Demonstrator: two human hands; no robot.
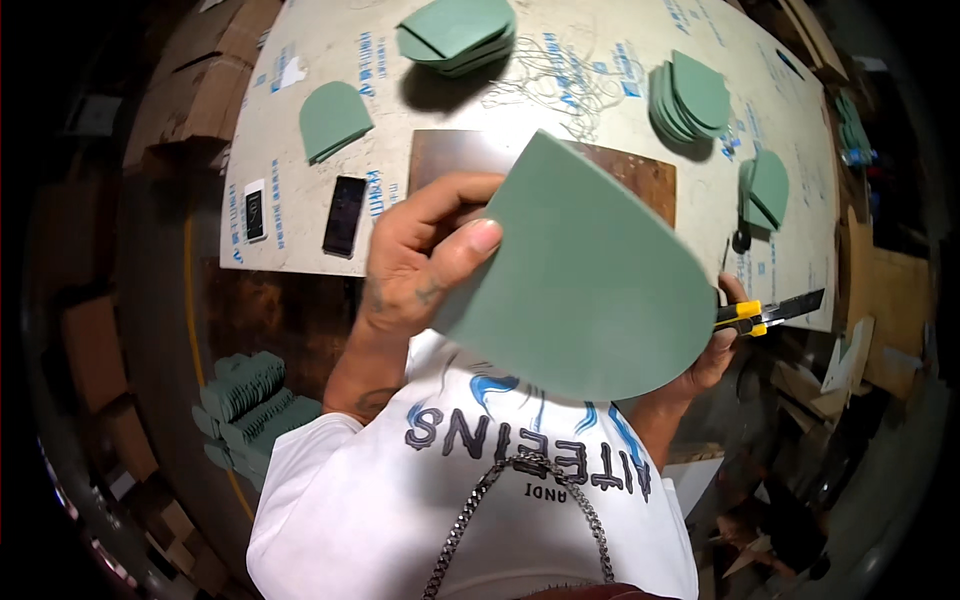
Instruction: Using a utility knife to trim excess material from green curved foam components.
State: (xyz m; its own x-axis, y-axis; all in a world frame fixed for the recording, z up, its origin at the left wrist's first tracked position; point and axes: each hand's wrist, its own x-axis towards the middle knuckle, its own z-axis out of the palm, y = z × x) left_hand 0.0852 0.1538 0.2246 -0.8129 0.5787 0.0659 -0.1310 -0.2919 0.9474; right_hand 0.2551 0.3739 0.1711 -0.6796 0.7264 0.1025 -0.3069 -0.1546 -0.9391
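A green panel (590,280) with one rounded end is raised over the near table edge. My left hand (425,250) pinches its straight side, thumb on top and fingers underneath. At the panel's rounded end, my right hand (715,360) is closed around a yellow and black utility knife (745,318), whose dark blade end points right. The panel hides part of that hand, and I cannot tell whether it touches the panel. Beneath the panel, a dark brown board (455,150) lies on the table.
Stacks of green panels stand on the white table (300,230): one at the back (460,30), one back right (692,100). A smaller pile (335,120) lies left, near a black phone (345,215). Loose string (560,85) is tangled behind the board. More green pieces (250,400) are stacked lower left.
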